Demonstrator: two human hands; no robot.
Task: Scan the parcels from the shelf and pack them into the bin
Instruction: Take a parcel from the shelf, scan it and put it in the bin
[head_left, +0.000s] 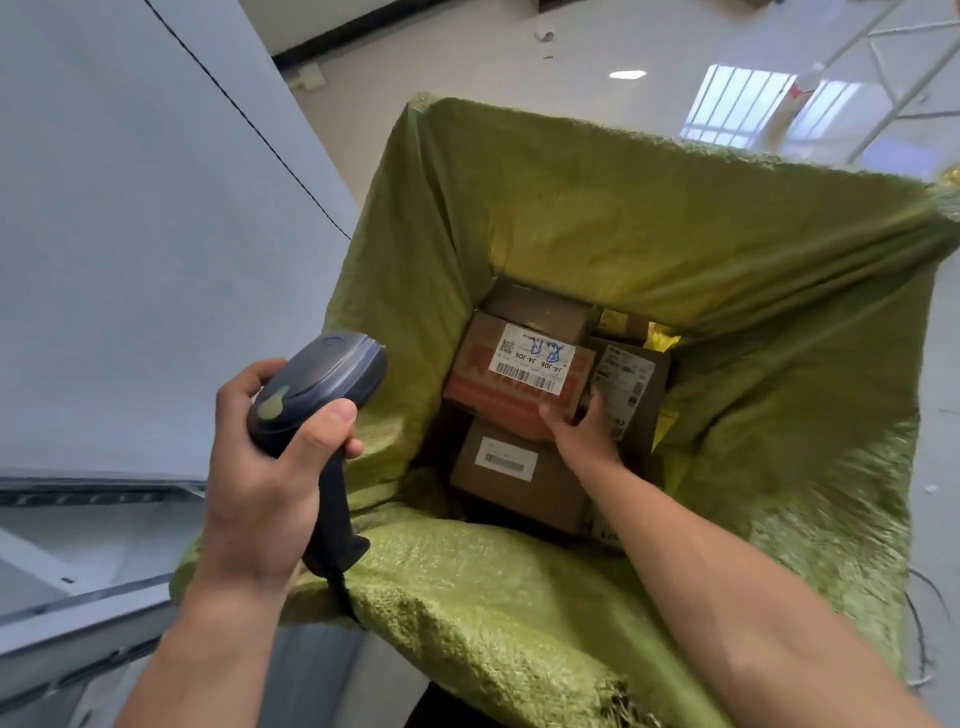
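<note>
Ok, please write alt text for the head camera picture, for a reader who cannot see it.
The right hand holds a labelled parcel inside the green-lined bin, above other cardboard parcels; the left hand grips a barcode scanner.

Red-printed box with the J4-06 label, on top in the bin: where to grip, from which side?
Near-right corner of the red-printed box, from above on the near side, where the right hand grips it. It lies topmost, label up; the green liner crowds its left edge, another box its far edge.
</note>
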